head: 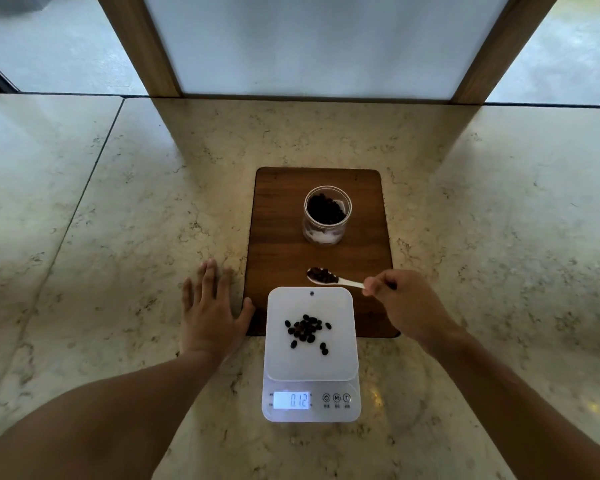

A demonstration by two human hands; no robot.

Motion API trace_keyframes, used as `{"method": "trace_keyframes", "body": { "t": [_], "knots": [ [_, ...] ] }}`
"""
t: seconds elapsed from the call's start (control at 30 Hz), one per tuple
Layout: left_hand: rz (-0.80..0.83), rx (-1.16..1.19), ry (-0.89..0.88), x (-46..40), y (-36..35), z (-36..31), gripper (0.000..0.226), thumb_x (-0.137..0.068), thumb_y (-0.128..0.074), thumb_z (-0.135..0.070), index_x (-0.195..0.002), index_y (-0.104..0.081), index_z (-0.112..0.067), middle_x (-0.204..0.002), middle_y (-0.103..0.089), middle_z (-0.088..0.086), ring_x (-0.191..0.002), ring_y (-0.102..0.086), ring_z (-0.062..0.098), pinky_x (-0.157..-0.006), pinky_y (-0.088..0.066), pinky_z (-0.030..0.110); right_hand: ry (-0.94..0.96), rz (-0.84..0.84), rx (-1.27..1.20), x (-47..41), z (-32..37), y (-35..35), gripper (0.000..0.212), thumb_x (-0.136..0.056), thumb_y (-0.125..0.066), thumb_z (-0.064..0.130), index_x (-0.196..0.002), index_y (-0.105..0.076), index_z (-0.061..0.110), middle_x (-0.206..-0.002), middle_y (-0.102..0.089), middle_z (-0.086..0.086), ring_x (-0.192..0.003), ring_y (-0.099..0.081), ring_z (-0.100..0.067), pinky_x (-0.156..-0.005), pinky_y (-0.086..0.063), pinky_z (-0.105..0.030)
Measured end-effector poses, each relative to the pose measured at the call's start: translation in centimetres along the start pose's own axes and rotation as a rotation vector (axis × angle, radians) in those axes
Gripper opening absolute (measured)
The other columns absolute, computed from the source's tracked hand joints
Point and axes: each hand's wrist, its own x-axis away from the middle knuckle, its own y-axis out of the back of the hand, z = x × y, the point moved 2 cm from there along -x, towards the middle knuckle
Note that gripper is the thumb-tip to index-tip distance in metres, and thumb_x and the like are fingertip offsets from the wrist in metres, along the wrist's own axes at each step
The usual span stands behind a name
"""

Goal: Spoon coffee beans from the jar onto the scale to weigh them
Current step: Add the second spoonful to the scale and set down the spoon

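Beans heaped on scale — reading 0.12. Jar at twelve o'clock, on board. Right hand pinching loaded spoon between them; left hand flat, fingers spread, at nine o'clock.

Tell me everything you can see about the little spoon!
The spoon is small, white and glossy, maybe plastic or ceramic. Its oval bowl is heaped with dark coffee beans. The right hand pinches the end of its thin handle, holding it about level with the bowl pointing left. It appears to hover over the wooden board, between the jar and the white scale, touching only the fingers.
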Motion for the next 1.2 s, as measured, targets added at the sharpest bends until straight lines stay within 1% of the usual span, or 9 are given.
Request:
{"method": "trace_keyframes", "body": {
  "t": [0.17, 0.27, 0.4, 0.5, 0.77, 0.87, 1.0, 1.1, 1.2],
  "knots": [
    [-0.003, 0.002, 0.001, 0.0, -0.1, 0.1, 0.079, -0.088, -0.029, -0.060, -0.153, -0.024, -0.015, -0.164, -0.015, 0.015, -0.152, 0.001, 0.025, -0.122, -0.001, 0.050, -0.027, 0.021, 0.042, 1.8, -2.1, -1.6, 0.026, -0.094, -0.060, 0.032, -0.073, -0.070, 0.021, -0.052, -0.051, 0.009, -0.045, -0.044, -0.002, -0.049, -0.030, -0.019],
    [-0.009, -0.002, -0.003, 0.0, -0.1, 0.1, 0.079, -0.088, -0.030, -0.060, -0.153, -0.024, -0.015, -0.164, -0.016, 0.014, -0.152, 0.001, 0.025, -0.122, -0.002, 0.049, -0.010, 0.008, 0.092, 2.6, -2.8, -2.4, 0.024, -0.094, -0.060, 0.032, -0.073, -0.068, 0.022, -0.057, -0.056, 0.010, -0.051, -0.051, -0.001, -0.049, -0.030, -0.017],
    [-0.015, 0.001, 0.000, 0.0, -0.1, 0.2, 0.078, -0.089, -0.030, -0.059, -0.153, -0.023, -0.016, -0.164, -0.016, 0.014, -0.152, 0.001, 0.024, -0.123, -0.001, 0.049, 0.088, -0.062, 0.100, 3.4, -2.7, -2.7, 0.022, -0.094, -0.061, 0.029, -0.073, -0.062, 0.022, -0.061, -0.059, 0.011, -0.061, -0.055, 0.004, -0.050, -0.036, -0.009],
    [-0.019, -0.002, -0.001, 0.0, -0.2, 0.2, 0.078, -0.089, -0.031, -0.059, -0.153, -0.023, -0.016, -0.164, -0.016, 0.013, -0.152, 0.001, 0.024, -0.123, -0.002, 0.049, 0.158, -0.105, 0.075, 3.9, -2.6, -2.8, 0.023, -0.093, -0.062, 0.024, -0.070, -0.060, 0.022, -0.058, -0.057, 0.011, -0.064, -0.055, 0.007, -0.059, -0.038, -0.003],
    [-0.021, 0.003, 0.000, 0.0, -0.3, 0.3, 0.079, -0.088, -0.032, -0.060, -0.154, -0.021, -0.017, -0.165, -0.013, 0.012, -0.152, 0.004, 0.022, -0.123, 0.000, 0.048, 0.333, -0.232, 0.113, 4.4, -2.7, -3.0, 0.018, -0.092, -0.064, 0.020, -0.074, -0.062, 0.021, -0.067, -0.059, 0.012, -0.067, -0.056, -0.006, -0.053, -0.033, -0.009],
    [-0.019, 0.005, 0.000, 0.0, -0.4, 0.3, 0.078, -0.088, -0.032, -0.059, -0.153, -0.022, -0.017, -0.165, -0.013, 0.012, -0.152, 0.003, 0.022, -0.123, -0.001, 0.049, 0.348, -0.279, 0.097, 4.5, -2.9, -2.8, 0.015, -0.091, -0.065, 0.019, -0.077, -0.064, 0.021, -0.069, -0.060, 0.014, -0.068, -0.056, -0.005, -0.055, -0.033, -0.008],
    [-0.018, 0.007, 0.004, 0.0, -0.4, 0.2, 0.077, -0.089, -0.033, -0.059, -0.153, -0.022, -0.017, -0.164, -0.014, 0.012, -0.152, 0.004, 0.021, -0.123, -0.002, 0.049, 0.281, -0.296, 0.015, 4.8, -3.6, -3.1, 0.015, -0.093, -0.061, 0.022, -0.079, -0.065, 0.022, -0.066, -0.060, 0.014, -0.062, -0.056, -0.005, -0.050, -0.037, -0.012],
    [-0.017, -0.007, 0.006, 0.0, -0.4, 0.3, 0.077, -0.089, -0.033, -0.059, -0.153, -0.022, -0.017, -0.164, -0.014, 0.012, -0.152, 0.003, 0.022, -0.123, -0.002, 0.050, 0.084, -0.289, -0.151, 5.0, -4.7, -3.7, 0.019, -0.097, -0.056, 0.024, -0.079, -0.065, 0.025, -0.059, -0.064, 0.005, -0.050, -0.056, -0.009, -0.045, -0.042, -0.017],
    [-0.015, -0.006, 0.007, 0.1, -0.3, 0.1, 0.077, -0.090, -0.033, -0.058, -0.153, -0.022, -0.016, -0.164, -0.014, 0.012, -0.152, 0.003, 0.022, -0.123, -0.002, 0.050, -0.083, -0.265, -0.323, 5.6, -5.8, -4.5, 0.019, -0.098, -0.055, 0.026, -0.081, -0.064, 0.021, -0.063, -0.069, 0.002, -0.044, -0.060, -0.014, -0.043, -0.050, -0.030]
  ]
}}
